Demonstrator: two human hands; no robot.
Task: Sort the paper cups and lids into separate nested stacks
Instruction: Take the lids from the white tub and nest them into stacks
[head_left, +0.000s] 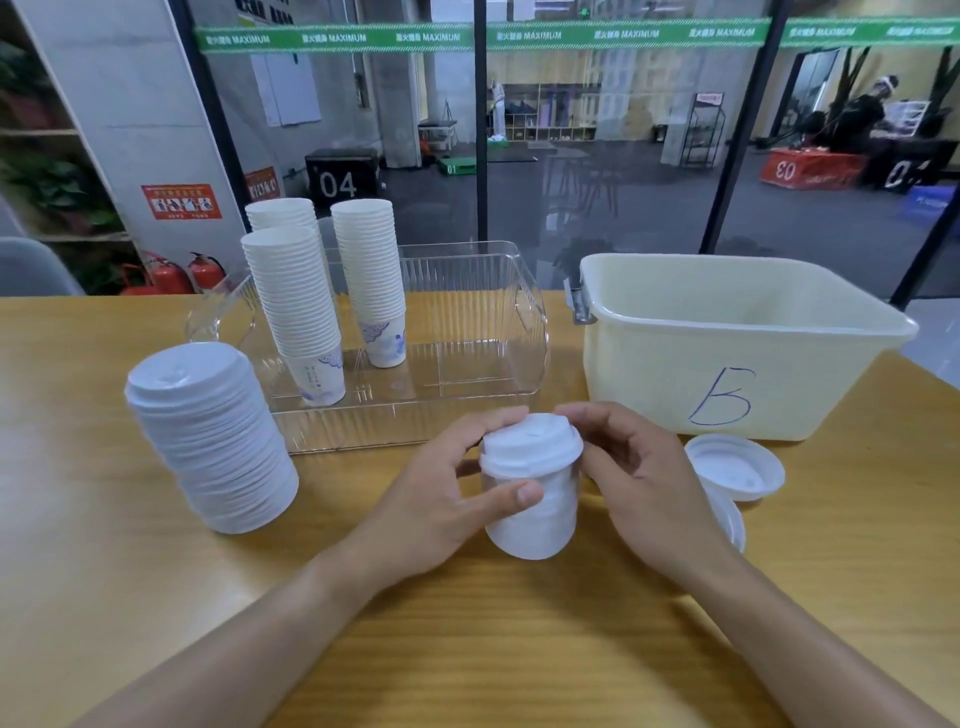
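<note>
**Both hands on a lidded cup**

At the middle of the wooden tabletop (519, 649), a white paper cup (535, 519) with a white lid (532, 441) on top is held between the person's two hands. The left hand (441, 499) wraps around the cup's side, thumb across the front and fingertips reaching the lid's rim. The right hand (639, 478) has its fingers curled at the lid's right edge, pinching it.

To the left stands a tall nested stack of lids (208, 441), leaning slightly, directly on the tabletop. Behind it, a clear plastic tray (467, 364) holds three nested stacks of cups (296, 306); the bottom cups show a blue print. Two stacks stand at the tray's left, one behind the other, and the third is just right of them.

To the right sits a pale yellow tub (727, 353) marked with a hand-drawn letter. In front of the tub, just beside the right hand, a loose lid (735, 465) lies upside down, overlapping another white piece (730, 519) partly hidden by the wrist; whether that one is a lid cannot be told.
</note>
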